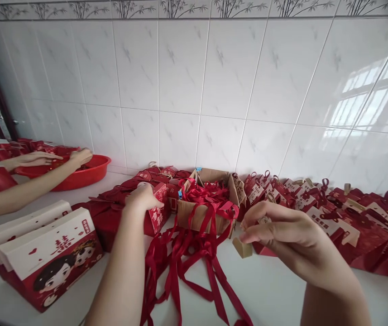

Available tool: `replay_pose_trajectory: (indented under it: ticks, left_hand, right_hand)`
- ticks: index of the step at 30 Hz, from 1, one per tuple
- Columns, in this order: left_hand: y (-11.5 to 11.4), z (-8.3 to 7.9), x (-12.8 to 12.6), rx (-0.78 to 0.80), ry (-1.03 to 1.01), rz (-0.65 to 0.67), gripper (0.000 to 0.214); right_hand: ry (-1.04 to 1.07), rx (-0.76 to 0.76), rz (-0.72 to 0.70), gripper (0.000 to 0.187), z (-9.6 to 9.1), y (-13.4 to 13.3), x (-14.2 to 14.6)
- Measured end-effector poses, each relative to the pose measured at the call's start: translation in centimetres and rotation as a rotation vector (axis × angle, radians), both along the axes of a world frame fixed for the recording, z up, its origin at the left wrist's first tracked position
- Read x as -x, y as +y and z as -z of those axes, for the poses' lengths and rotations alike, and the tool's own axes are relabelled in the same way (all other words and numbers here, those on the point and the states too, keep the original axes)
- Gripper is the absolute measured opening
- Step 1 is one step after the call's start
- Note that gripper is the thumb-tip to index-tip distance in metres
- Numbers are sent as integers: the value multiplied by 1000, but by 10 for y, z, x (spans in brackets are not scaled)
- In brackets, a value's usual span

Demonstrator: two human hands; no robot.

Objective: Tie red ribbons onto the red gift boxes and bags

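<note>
My left hand (142,199) is closed on a small red gift box (160,209) with pale Chinese lettering, its thumb lying over the printed face. The fingers behind the box are mostly hidden. On the right, my right hand (278,235) has thumb and fingers pinched together. A short gold ribbon (243,248) hangs just under those fingertips. Between my hands stands an open cardboard box (189,217) stuffed with red ribbons (207,192). More ribbon spills over its front edge and trails across the white table (265,290).
Two white-and-red cartoon gift boxes (51,253) stand at the left front. Dark red bags (112,210) lie beside my left hand. Many decorated gift bags (360,222) line the right side. Another person's hands (81,157) work over a red basin (95,170) at far left. A tiled wall (180,81) closes the back.
</note>
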State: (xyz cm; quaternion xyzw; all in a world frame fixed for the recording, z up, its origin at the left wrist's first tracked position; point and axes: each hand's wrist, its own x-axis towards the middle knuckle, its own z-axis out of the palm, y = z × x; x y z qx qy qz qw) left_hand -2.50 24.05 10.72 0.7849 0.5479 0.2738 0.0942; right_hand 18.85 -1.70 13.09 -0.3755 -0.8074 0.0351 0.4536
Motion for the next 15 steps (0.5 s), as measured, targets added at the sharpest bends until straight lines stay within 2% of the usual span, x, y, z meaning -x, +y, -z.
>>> replay_pose_trajectory:
  ticks: [2, 4, 5, 7, 8, 9, 11, 15]
  left_hand:
    - [8, 9, -12, 11, 31, -31, 20]
    - [9, 6, -19, 7, 35, -89, 17]
    - [7, 1, -19, -1, 29, -111, 22]
    - [-4, -14, -12, -49, -19, -138, 49]
    - [-12, -23, -7, -98, -62, -146, 60]
    - [-23, -30, -2, -211, -165, -148, 67]
    - [-46, -41, 1, -392, -387, -75, 73]
    - [-97, -47, -20, -575, -726, 322, 61]
  right_hand:
    - [1, 17, 3, 43, 0, -2, 0]
    - [4, 19, 6, 43, 0, -3, 0]
    - [5, 13, 8, 42, 0, -4, 0]
    - [9, -15, 19, 41, -1, -6, -1]
    - [19, -34, 28, 40, -1, -8, -1]
    - [35, -57, 35, 40, -1, -9, -1]
    - [75, -118, 37, 38, -1, -10, 0]
    - [150, -268, 58, 38, 0, -10, 7]
